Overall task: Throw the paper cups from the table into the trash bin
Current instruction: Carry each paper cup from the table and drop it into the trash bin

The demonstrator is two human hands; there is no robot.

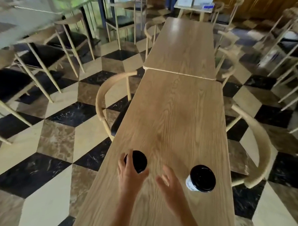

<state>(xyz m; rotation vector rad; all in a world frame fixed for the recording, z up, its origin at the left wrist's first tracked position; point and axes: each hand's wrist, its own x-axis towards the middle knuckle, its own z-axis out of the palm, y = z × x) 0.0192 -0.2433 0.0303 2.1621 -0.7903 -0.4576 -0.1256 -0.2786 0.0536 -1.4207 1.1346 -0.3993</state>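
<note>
A long light-oak rectangular table [172,114] runs away from the camera, butted end to end against a second matching oak table [182,46]; curved-back pale wooden chairs with dark seats [111,102] stand along both sides; the floor [58,139] is polished marble in black, brown and cream cube-pattern tiles; dark carved wooden panelling [262,6] lines the far wall.

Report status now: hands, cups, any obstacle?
Left hand closing on left cup. Right hand open, short of right cup. No obstacle; bin unseen.
</note>
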